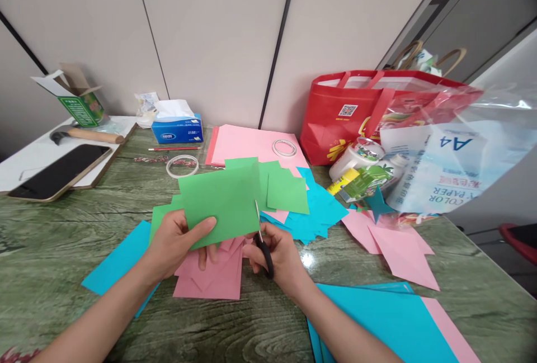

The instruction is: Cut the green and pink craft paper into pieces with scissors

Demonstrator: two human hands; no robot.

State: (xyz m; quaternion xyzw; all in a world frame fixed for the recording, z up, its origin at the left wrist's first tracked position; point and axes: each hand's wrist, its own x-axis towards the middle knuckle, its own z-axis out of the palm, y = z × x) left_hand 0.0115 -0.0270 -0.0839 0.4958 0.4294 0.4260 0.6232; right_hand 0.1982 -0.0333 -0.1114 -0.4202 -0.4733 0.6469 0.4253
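My left hand (178, 241) grips a green sheet of paper (222, 201) by its lower left edge, thumb on top, and holds it raised over the table. My right hand (277, 254) is closed around black-handled scissors (263, 248). Their blades point up along the sheet's right edge. Below both hands lies a stack of pink paper pieces (213, 276). More green pieces (285, 189) and blue pieces (316, 212) lie just behind.
Blue and pink sheets (390, 318) lie at the front right, a blue sheet (115, 262) at the left. Behind stand a red bag (348, 114), an A4 paper pack (444, 167), a tissue box (177, 128), tape rolls (182, 165) and a phone (59, 173) on the green table (62, 229).
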